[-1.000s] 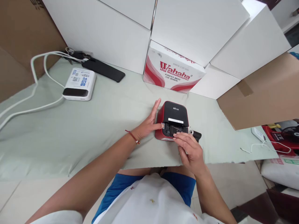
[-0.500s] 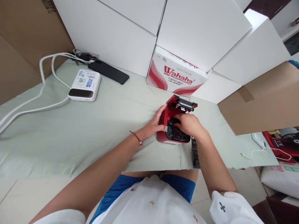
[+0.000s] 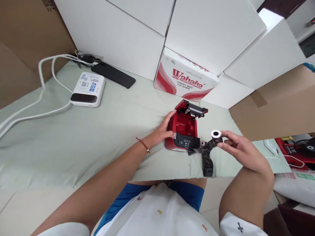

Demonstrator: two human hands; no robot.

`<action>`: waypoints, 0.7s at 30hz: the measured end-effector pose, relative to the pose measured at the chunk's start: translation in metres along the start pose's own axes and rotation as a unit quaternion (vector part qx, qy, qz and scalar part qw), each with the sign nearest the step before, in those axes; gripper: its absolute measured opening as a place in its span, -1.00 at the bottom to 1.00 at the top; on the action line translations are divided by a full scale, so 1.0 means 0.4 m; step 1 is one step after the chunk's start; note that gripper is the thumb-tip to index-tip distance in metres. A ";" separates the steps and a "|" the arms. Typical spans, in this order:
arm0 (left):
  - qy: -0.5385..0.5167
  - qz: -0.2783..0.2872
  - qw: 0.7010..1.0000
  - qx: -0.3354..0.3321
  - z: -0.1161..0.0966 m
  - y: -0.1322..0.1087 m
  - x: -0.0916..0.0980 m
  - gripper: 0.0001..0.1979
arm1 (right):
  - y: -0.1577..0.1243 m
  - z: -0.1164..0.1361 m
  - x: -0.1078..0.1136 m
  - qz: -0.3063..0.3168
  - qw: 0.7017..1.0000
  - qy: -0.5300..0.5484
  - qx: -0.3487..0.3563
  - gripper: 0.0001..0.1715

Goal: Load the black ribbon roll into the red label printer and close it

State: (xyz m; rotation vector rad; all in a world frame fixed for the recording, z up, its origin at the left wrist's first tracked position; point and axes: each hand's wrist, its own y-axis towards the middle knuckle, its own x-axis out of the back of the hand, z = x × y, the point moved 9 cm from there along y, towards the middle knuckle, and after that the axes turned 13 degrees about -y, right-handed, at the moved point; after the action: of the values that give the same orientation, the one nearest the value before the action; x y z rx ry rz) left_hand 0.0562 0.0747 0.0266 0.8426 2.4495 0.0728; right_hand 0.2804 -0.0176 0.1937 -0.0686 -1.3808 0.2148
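Observation:
A red label printer (image 3: 182, 127) stands on the cloth-covered table with its lid raised and its red inner bay bare. My left hand (image 3: 162, 131) is closed on the printer's left side, the thumb over the front edge and the fingers behind. To the right of the printer, my right hand (image 3: 240, 147) pinches a roll of black label tape (image 3: 217, 135) with a white-rimmed core. Its loose dark strip trails left toward the printer's front panel, blurred by motion. Below lies another black roll or strip (image 3: 208, 167), near the table's front edge.
A Wahaha water carton (image 3: 187, 78) stands behind the printer against white boxes (image 3: 211, 32). A white device (image 3: 88, 89) with cables and a black phone (image 3: 114, 75) lie at the left. Cardboard boxes (image 3: 275, 101) flank the table.
My right hand has come out of the printer and moved right, bringing the black label roll with it. The printer's bay now shows bare. My left hand stays on the printer.

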 end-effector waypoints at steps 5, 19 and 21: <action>-0.022 0.003 1.000 -0.007 0.005 0.004 0.006 0.10 | 0.009 -0.055 -0.169 0.111 0.994 0.003 -0.004 -0.68; -0.012 0.006 1.000 -0.015 0.015 0.006 0.019 0.06 | 0.035 -0.220 -0.253 -0.045 0.992 -0.039 -0.110 -0.58; -0.021 0.004 1.000 -0.005 0.014 0.006 0.015 0.04 | 0.041 -0.206 -0.268 -0.031 0.996 -0.028 -0.081 -0.56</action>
State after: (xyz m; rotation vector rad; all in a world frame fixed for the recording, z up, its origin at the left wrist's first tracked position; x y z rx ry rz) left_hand 0.0563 0.0793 0.0197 0.8404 2.4057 0.0699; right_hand 0.3407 -0.0156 0.0715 -0.1555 -1.4527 0.0537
